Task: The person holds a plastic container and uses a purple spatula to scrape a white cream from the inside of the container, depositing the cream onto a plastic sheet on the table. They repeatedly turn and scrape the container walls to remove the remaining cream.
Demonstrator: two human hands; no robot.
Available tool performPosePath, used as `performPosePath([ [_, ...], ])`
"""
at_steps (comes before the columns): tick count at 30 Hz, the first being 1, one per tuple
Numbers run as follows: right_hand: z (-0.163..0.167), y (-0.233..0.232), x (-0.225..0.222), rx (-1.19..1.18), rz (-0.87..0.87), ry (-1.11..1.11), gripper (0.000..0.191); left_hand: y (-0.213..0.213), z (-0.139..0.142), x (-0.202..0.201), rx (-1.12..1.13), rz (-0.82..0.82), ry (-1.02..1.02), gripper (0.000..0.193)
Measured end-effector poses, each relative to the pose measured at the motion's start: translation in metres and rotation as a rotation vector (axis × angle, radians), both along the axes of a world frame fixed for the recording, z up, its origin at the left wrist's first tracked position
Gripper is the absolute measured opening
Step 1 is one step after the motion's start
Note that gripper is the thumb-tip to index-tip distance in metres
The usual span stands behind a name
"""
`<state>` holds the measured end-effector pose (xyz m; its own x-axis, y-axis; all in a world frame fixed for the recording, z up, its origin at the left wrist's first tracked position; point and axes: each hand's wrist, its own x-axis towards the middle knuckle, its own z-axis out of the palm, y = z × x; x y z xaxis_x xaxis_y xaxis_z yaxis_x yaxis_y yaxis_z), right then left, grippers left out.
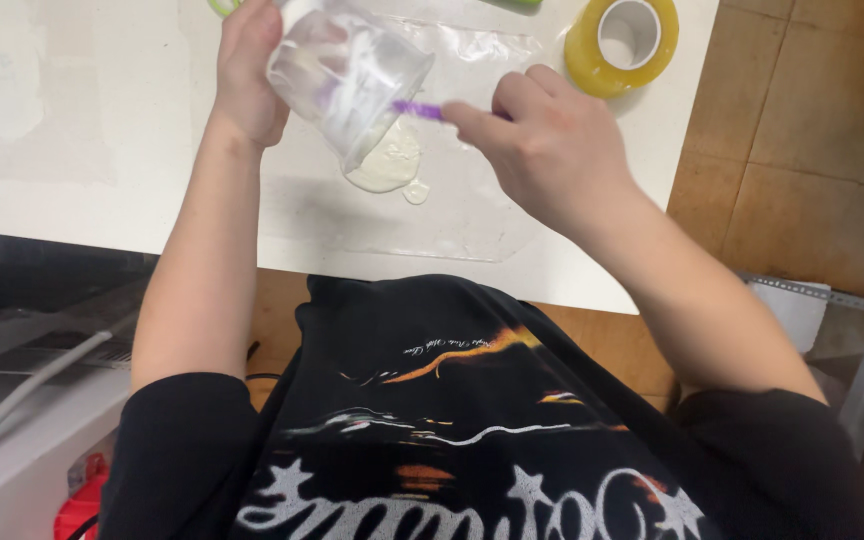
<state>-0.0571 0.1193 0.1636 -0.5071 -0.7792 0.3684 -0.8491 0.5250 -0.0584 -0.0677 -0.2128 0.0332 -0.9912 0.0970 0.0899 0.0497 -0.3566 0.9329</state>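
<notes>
My left hand (249, 70) grips a clear plastic cup (347, 75), tipped on its side with the mouth facing down and towards me. My right hand (542, 140) holds a thin purple stick (419, 110) whose tip reaches into the cup. White paste smears the cup's inside. A blob of cream-white paste (387, 165) lies just under the cup's mouth on a clear plastic sheet (472, 215) spread over the white table (72, 120).
A roll of yellowish clear tape (622, 45) stands at the table's far right. Green items peek in at the top edge (220, 6). Tiled floor lies to the right, a metal rack (832, 300) lower right, a white appliance (22, 440) lower left.
</notes>
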Motion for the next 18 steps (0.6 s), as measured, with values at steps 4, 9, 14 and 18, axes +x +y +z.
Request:
performPosePath([
  [4,-0.033,-0.016,-0.001,-0.122,-0.093,-0.004,0.022,0.013,0.012,-0.007,-0.125,0.039,0.031,0.053],
  [9,-0.055,-0.001,0.013,-0.181,-0.1,-0.123,0.026,0.02,0.031,-0.006,-0.316,0.009,0.078,0.042],
  [14,-0.068,0.025,0.032,-0.149,-0.124,-0.194,0.027,0.021,0.023,-0.005,-0.332,-0.026,0.059,0.037],
  [18,-0.072,0.038,0.037,-0.132,-0.147,-0.22,0.026,0.025,0.007,-0.008,-0.38,0.013,0.033,0.036],
])
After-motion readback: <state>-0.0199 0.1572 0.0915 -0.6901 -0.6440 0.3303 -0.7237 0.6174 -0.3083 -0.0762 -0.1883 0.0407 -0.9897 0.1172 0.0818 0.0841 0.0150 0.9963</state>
